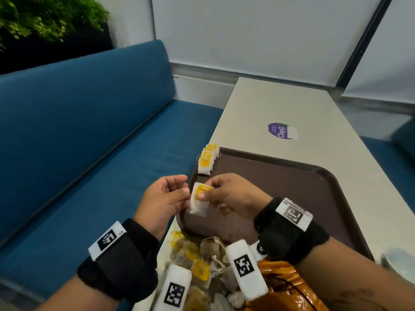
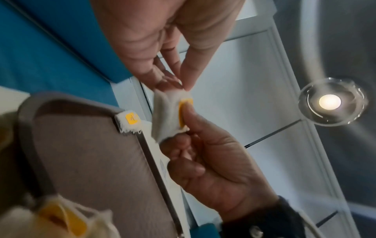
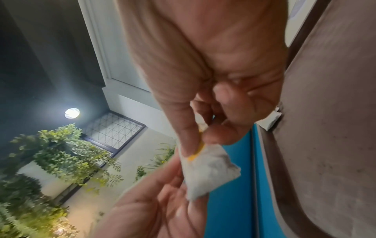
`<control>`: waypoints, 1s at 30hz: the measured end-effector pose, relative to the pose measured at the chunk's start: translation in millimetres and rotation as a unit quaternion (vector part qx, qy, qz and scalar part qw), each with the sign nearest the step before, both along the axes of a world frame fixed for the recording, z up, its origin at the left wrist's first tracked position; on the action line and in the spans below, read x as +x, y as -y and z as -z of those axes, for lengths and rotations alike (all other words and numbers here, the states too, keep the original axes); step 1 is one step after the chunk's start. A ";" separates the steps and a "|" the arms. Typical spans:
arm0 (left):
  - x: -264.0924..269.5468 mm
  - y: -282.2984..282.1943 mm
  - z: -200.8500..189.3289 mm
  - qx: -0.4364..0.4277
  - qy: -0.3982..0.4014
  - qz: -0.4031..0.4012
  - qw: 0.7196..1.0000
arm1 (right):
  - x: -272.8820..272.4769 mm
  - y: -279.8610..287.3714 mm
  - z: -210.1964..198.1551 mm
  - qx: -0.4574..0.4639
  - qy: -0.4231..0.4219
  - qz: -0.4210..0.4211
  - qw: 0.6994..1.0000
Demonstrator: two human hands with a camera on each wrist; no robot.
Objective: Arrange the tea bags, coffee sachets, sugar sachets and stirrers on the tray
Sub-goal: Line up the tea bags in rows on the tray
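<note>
A white tea bag with a yellow tag (image 1: pixel 199 199) hangs above the near-left corner of the brown tray (image 1: pixel 280 187). My right hand (image 1: pixel 204 194) pinches it at the tag, thumb on the yellow label (image 2: pixel 184 112). At the bag's left edge my left hand (image 1: pixel 186 188) holds it with its fingertips (image 2: pixel 187 80). In the right wrist view the tea bag (image 3: pixel 209 172) dangles below the right thumb and forefinger. A row of several tea bags (image 1: pixel 207 159) lies at the tray's far-left corner. A loose pile of tea bags (image 1: pixel 197 259) sits on the table in front of the tray.
A crinkled orange bag (image 1: pixel 285 286) lies at the table's near edge, right of the pile. The white table (image 1: pixel 280 102) carries a purple sticker (image 1: pixel 280 130) beyond the tray. A blue bench (image 1: pixel 89 142) runs along the left. A clear glass object (image 1: pixel 397 263) sits at the right.
</note>
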State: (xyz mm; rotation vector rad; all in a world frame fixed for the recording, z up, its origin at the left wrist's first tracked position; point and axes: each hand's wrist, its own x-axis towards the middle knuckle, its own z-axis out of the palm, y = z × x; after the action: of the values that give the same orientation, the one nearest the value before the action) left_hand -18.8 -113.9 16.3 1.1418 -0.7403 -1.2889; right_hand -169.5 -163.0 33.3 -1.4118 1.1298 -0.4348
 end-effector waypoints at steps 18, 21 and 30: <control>25.4 1.1 54.3 0.035 0.511 0.213 0.832 | 38.9 139.1 51.0 -0.076 -0.212 0.066 0.972; 26.6 -1.6 55.3 0.028 0.506 0.214 0.835 | 40.0 147.5 55.4 -0.081 -0.222 0.086 0.968; 24.8 -5.8 44.8 0.038 0.473 0.215 0.853 | 33.4 141.1 51.7 -0.097 -0.208 0.136 0.964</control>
State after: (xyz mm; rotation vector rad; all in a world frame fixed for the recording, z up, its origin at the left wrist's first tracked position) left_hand 6.1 -108.0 -28.5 1.7595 -1.7639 -1.0529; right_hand -136.1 -304.0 -18.4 -1.5669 1.6734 -0.4638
